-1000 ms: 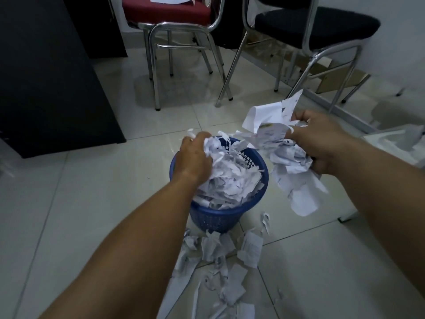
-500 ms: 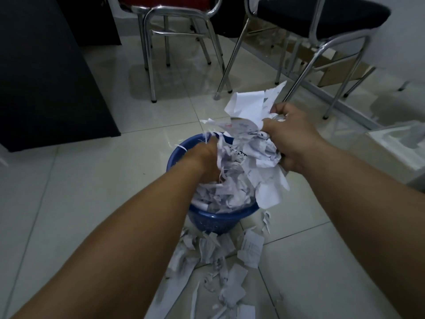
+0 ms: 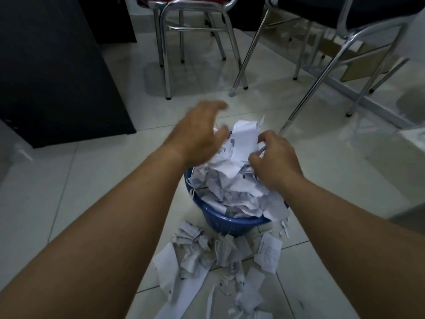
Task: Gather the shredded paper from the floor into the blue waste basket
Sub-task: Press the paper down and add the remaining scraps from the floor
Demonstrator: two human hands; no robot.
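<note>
A blue waste basket (image 3: 226, 223) stands on the tiled floor at centre, heaped above its rim with white shredded paper (image 3: 232, 180). My right hand (image 3: 273, 161) presses on the right side of the heap, fingers curled into the paper. My left hand (image 3: 199, 132) hovers over the heap's left side, blurred, fingers spread and holding nothing. More shredded paper (image 3: 211, 263) lies scattered on the floor in front of the basket, towards me.
A chrome-legged chair with a red seat (image 3: 188, 26) stands behind the basket, and a second chrome chair (image 3: 358, 49) at the back right. A dark cabinet (image 3: 53, 70) fills the left. A white object (image 3: 414, 137) sits at the right edge.
My right hand has brought its bundle of paper left and down onto the basket's heap. My left hand has lifted out of the basket and opened.
</note>
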